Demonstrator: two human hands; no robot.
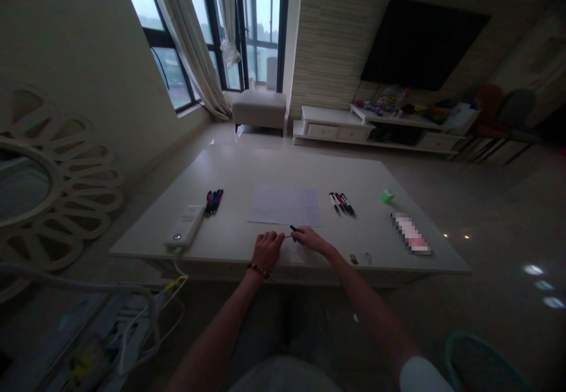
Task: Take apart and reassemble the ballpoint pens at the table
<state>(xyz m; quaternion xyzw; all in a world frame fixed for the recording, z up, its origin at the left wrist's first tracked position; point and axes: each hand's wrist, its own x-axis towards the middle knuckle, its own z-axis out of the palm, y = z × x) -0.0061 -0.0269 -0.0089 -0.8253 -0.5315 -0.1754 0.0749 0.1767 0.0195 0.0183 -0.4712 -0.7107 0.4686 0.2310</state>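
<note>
Close to the table's front edge, my left hand point(267, 252) is closed, thumb and fingers pinching one end of a thin dark rod point(288, 237) that looks like a pen refill. My right hand point(309, 239) grips a black pen part point(293, 228), whose tip sticks out above the fingers. The rod spans the small gap between both hands. Just beyond them lies a white sheet of paper point(285, 204). One group of pens point(214, 203) rests left of the paper and another group of pens point(342, 203) right of it. Finer details between my fingers are too small to make out.
On the white table point(296, 168) are a white power strip point(188, 227) at left, a green cube-like item point(387, 196) and a pixelated phone-shaped object point(411, 234) at right. Small pieces point(354, 259) lie near the front edge. A cable point(178, 268) hangs off the left side.
</note>
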